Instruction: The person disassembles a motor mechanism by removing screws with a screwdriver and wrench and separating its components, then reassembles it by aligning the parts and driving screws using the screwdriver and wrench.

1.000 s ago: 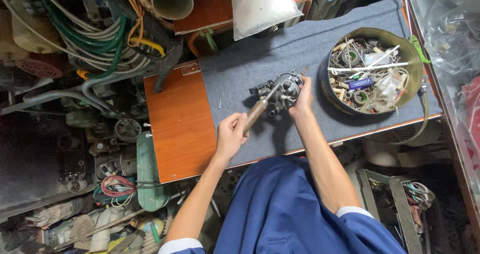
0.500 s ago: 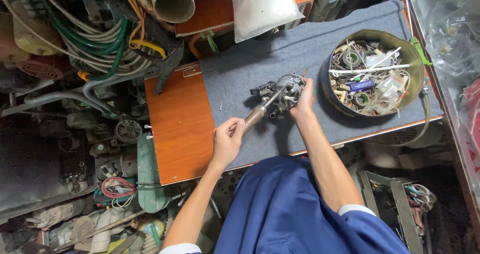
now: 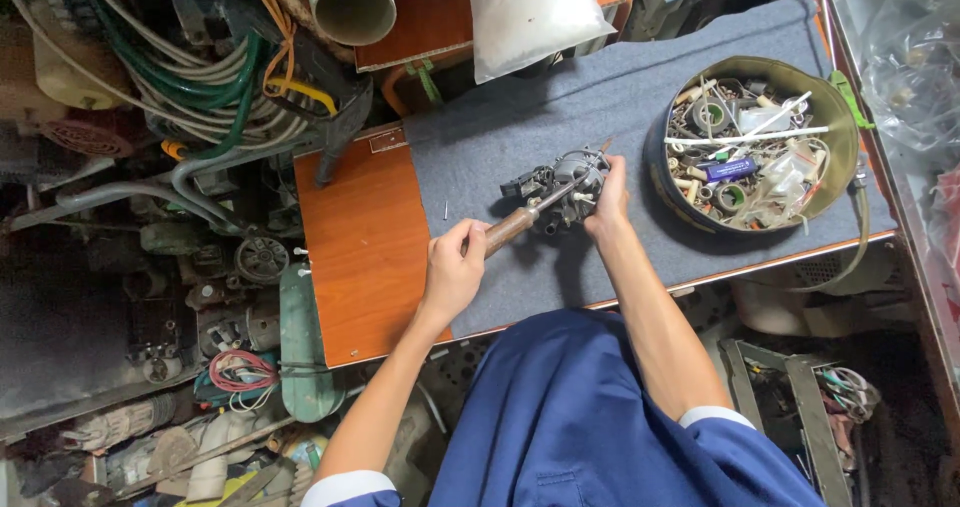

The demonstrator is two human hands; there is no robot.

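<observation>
The small metal engine part (image 3: 562,189), a carburettor-like casting, sits on the grey felt mat (image 3: 640,97) near the middle of the wooden bench (image 3: 365,247). The right hand (image 3: 607,199) is closed around its 3 o'clock side, pinning it to the mat. The left hand (image 3: 455,267), at about 8 o'clock from the part, is wrapped around the brown wooden handle of a screwdriver (image 3: 530,212), whose shaft slants up toward 2 o'clock and meets the casting. To do this well, the blade probably needs to stay in line with the screw and seat fully in its slot, with steady downward pressure while the other hand stops the casting from turning; the felt should help against sliding. A tiny loose screw or pin (image 3: 446,210) lies on the mat at 9 o'clock from the part, well clear of both hands, and could roll off if knocked. The round olive bowl (image 3: 845,132) of washers, springs and small bits stands at 3 o'clock, near the right hand. The screwdriver tip is hidden against the casting, so which fastener it engages cannot be told. The fingers behind the part are hidden, and the casting's detail is too small to read.
</observation>
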